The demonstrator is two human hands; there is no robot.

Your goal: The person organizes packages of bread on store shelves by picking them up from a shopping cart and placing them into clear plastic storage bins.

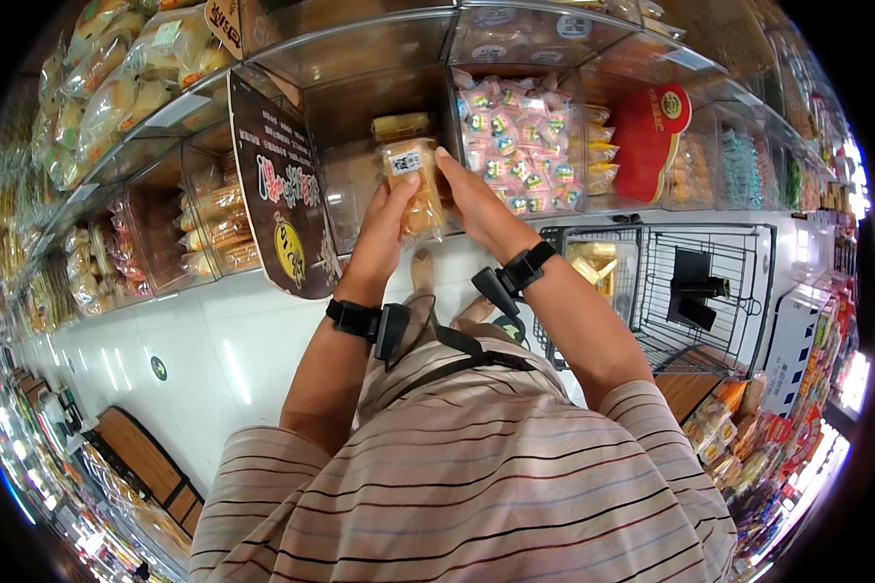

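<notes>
Held over an acrylic shelf bin [350, 164] is a clear-wrapped pack of bread or pastry [424, 200], bearing a white label with writing and a printed code. My left hand [380, 232] grips its left side, thumb on top of the wrapper near the label. At its upper right edge, a fingertip of my right hand [474, 197] touches or nearly touches the pack; the other right fingers are hidden, so its grip is unclear. Just beyond lies another wrapped pack [401, 126], inside the bin. Both wrists wear black straps with small devices.
A dark sign board [281, 189] juts out left of the bin. Pink-wrapped sweets [521, 146] fill the bin on the right, near a red sign [652, 142]. A wire shopping cart [700, 291] holding yellow packs [594, 262] stands at right. White floor tiles [189, 357] extend left.
</notes>
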